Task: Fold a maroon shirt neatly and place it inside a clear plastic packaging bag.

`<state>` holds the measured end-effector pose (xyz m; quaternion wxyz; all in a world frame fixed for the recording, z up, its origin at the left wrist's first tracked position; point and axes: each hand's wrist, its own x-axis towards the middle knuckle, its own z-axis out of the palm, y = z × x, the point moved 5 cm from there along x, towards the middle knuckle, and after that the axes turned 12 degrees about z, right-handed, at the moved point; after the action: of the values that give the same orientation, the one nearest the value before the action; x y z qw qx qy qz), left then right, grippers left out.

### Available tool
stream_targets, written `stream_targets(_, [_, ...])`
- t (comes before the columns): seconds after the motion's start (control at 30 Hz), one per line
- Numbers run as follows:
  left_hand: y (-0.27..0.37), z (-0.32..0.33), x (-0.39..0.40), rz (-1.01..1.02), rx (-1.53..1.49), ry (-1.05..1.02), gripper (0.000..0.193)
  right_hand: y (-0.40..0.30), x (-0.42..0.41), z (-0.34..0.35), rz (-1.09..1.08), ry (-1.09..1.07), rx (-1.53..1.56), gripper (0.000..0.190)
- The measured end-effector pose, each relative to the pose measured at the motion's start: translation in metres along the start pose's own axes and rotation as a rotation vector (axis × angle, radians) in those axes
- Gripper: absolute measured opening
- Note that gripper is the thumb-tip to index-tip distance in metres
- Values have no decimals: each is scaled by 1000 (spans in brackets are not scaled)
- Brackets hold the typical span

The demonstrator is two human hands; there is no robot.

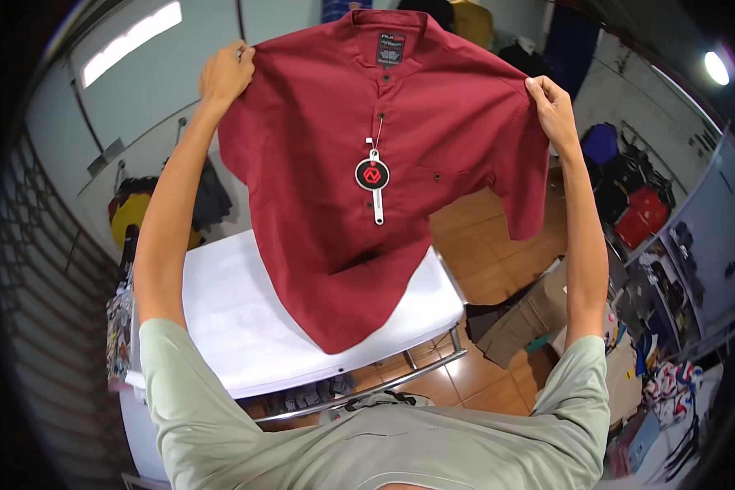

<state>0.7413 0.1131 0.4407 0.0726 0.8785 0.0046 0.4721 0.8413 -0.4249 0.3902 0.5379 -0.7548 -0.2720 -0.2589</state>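
A dark red short-sleeved shirt [318, 165] with a stand collar hangs spread between my raised hands, its buttoned front facing me. My left hand [226, 70] pinches it at the shoulder on the left. At the opposite shoulder, near the sleeve seam, my right hand [551, 110] grips the cloth. A round black-and-white hang tag [372, 175] dangles by a string from an upper button. Inside the collar a dark woven label [391, 49] bears writing. The lower hem overlaps the view of a white-topped table [220, 306]; whether it touches is unclear.
Metal rails [367, 395] run along the table's near side. Right of it, a cardboard piece [520, 318] lies over the brown tiled floor [471, 245]. Garments [640, 214] hang on the right wall, and others [135, 211] on the left. A metal lattice gate [55, 294] stands far left.
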Motion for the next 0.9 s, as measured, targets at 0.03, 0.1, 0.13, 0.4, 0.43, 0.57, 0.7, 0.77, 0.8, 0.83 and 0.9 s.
stream_targets(0.03, [7,15,17,-20,-158,-26,33,-3,0,-12,-5,57,12,30])
stream_targets(0.1, [23,42,50,47,-227,57,31,-7,-8,-39,23,112,-22,30])
stream_targets(0.13, [39,47,62,101,-287,138,30,-9,-11,-58,48,155,-56,28])
stream_targets(0.4, [101,58,121,62,-908,235,17,-97,-47,-124,47,312,134,22])
stream_targets(0.43, [105,57,126,66,-930,234,17,-121,-58,-129,13,354,153,20])
stream_targets(0.57, [26,55,145,102,-1131,193,22,-192,-82,-93,-75,325,226,19])
stream_targets(0.7, [1,63,96,17,-1320,178,27,-235,-121,-30,-80,218,241,15])
stream_targets(0.77, [-13,66,63,-9,-1366,123,29,-248,-139,17,43,-83,365,17])
stream_targets(0.8, [-25,67,46,-61,-1323,87,29,-261,-151,39,30,-128,262,19])
stream_targets(0.83, [-59,63,17,-140,-1245,61,29,-264,-159,75,18,-206,187,22])
stream_targets(0.9, [-70,71,-29,-277,-1221,8,32,-264,-186,126,166,-339,236,25])
